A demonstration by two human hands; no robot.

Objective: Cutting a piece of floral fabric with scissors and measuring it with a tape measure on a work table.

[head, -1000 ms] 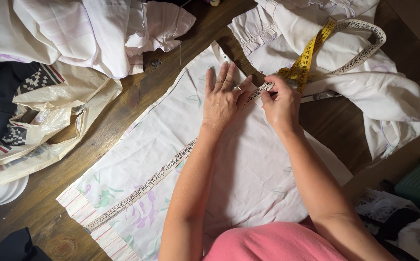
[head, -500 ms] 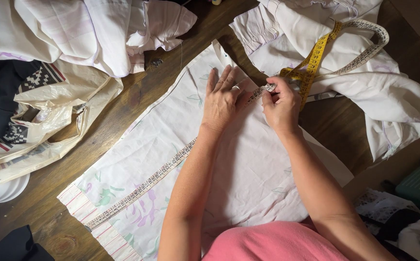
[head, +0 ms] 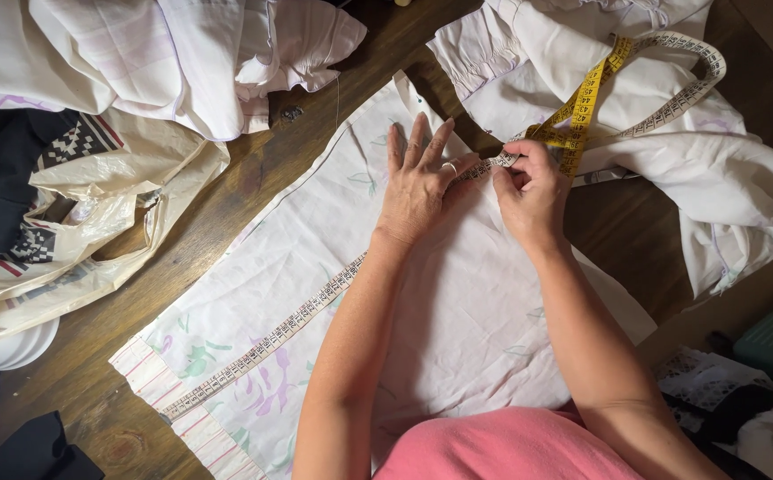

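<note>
A dark wooden counter is being covered almost wholly by cloth. The largest piece, a pale cloth panel with faint flowers and a striped hem at its lower left end, is being spread flat and slantwise from the lower left up to the top middle. Its upper left edge is being bordered by a bare strip of wood, and another bare patch is being left at its right, under the right forearm.

A heap of white cloth is being piled at the upper left, close to the panel's top corner. A second bundle of white cloth is being crowded in at the upper right, just beside the right hand, its folds hanging over the counter's right edge. A crumpled cream plastic bag is being left at the left with a dark patterned garment partly under it, both apart from the panel.

A measuring tape is being laid along the panel from the hem up to the hands; beyond them its yellow side is being looped over the right bundle.

The left hand is being pressed flat on the panel over the tape, fingers spread wide. The right hand is being closed narrowly, the tape pinched between thumb and fingertips, just beside the left hand's fingers.
</note>
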